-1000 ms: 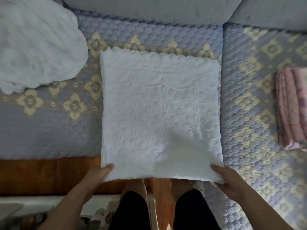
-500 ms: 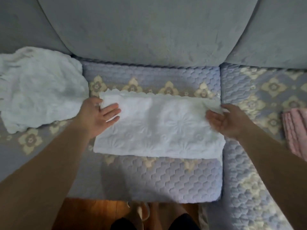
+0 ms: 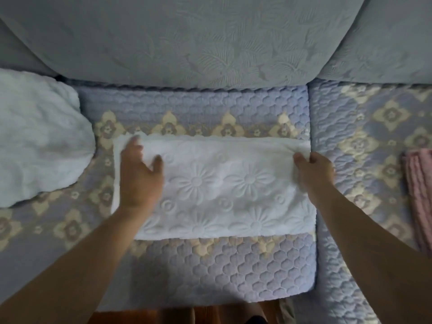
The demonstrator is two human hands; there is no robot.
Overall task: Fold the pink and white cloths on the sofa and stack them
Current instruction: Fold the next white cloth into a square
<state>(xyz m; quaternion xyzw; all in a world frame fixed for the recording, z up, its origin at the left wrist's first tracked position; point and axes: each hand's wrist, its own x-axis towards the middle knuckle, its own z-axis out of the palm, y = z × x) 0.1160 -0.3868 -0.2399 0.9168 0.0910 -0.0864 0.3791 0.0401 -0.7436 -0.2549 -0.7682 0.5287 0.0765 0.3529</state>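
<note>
Lying folded once into a long band across the middle sofa cushion (image 3: 222, 272), the white embossed cloth (image 3: 224, 188) has a hand at each short end. The left hand (image 3: 140, 181) rests flat on its left end, fingers fairly straight, thumb spread. The right hand (image 3: 313, 171) meets the right end with curled fingers; blur hides whether they truly pinch it. The risk, as I judge it, is layers sliding apart on the next fold if only the top one is caught, leaving skewed scalloped edges. A rumpled white cloth (image 3: 39, 141) waits at left; the folded pink cloth (image 3: 419, 197) lies well apart at right, so stacking demands a carry that could loosen the folds.
</note>
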